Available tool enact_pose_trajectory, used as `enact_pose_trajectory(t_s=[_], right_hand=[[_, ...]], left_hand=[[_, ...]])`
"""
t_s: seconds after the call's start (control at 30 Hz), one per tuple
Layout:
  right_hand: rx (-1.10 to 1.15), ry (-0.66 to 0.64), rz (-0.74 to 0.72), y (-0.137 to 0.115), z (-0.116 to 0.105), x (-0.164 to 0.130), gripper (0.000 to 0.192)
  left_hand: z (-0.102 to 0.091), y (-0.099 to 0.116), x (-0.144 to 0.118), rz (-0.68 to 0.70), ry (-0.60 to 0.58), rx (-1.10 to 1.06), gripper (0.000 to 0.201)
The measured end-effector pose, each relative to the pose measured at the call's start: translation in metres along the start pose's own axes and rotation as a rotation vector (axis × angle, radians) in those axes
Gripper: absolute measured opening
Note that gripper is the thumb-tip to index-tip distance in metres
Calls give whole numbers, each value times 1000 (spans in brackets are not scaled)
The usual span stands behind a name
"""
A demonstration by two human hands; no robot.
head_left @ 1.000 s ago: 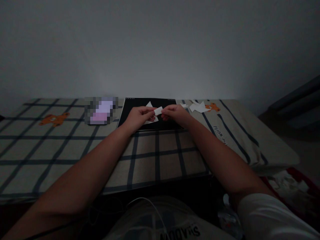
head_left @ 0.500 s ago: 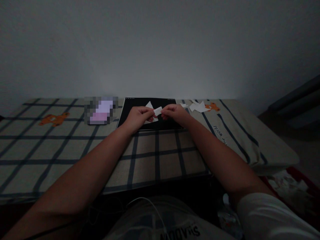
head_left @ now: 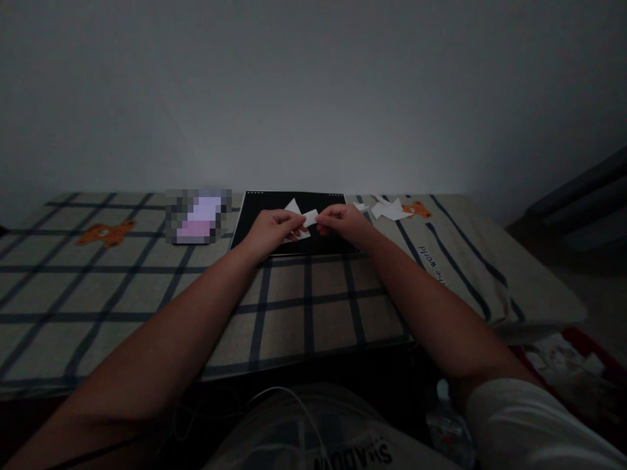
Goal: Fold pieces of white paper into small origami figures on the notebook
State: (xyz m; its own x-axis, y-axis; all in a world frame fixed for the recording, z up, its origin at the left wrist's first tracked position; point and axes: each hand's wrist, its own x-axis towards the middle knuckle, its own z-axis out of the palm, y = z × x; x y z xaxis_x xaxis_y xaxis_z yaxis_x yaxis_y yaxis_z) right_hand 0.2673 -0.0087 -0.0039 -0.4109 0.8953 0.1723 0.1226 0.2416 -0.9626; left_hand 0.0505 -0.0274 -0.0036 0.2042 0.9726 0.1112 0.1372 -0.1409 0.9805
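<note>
Head view, dim light. The left hand (head_left: pixel 268 230) and right hand (head_left: pixel 343 222) meet above a black pad (head_left: pixel 274 203) that lies at the far edge of a bed (head_left: pixel 147 287) covered with a plaid sheet. Both hands are closed in a pinch on one small white slip (head_left: pixel 309 217), the left at its left end, the right at its right end; the slip is held just above the pad, near the pad's middle. A white paper triangle (head_left: pixel 293 207) lies on the pad directly behind the left hand's fingers, partly hidden by them. More white scraps (head_left: pixel 388 209) lie on the sheet just right of the pad, toward the bed's far right corner, beside an orange bear print (head_left: pixel 418 209). A blurred pale object (head_left: pixel 198 216) sits just left of the pad at the far edge; what it is cannot be told.
</note>
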Motion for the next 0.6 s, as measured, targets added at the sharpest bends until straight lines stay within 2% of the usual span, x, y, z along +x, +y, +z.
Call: enact_pose_trajectory(t_s=[0.2, 0.33, 0.47, 0.6], right_hand=[[-13, -15, 5, 0, 2, -1, 19], [-13, -29, -10, 3, 2, -1, 23], [-12, -32, -21, 3, 2, -1, 25], [-34, -38, -1, 4, 2, 0, 25]], left_hand=[[0, 3, 0, 16, -16, -33, 35], [1, 4, -2, 20, 4, 13, 33], [1, 3, -2, 69, -26, 73, 35], [0, 2, -1, 59, -36, 62, 33]])
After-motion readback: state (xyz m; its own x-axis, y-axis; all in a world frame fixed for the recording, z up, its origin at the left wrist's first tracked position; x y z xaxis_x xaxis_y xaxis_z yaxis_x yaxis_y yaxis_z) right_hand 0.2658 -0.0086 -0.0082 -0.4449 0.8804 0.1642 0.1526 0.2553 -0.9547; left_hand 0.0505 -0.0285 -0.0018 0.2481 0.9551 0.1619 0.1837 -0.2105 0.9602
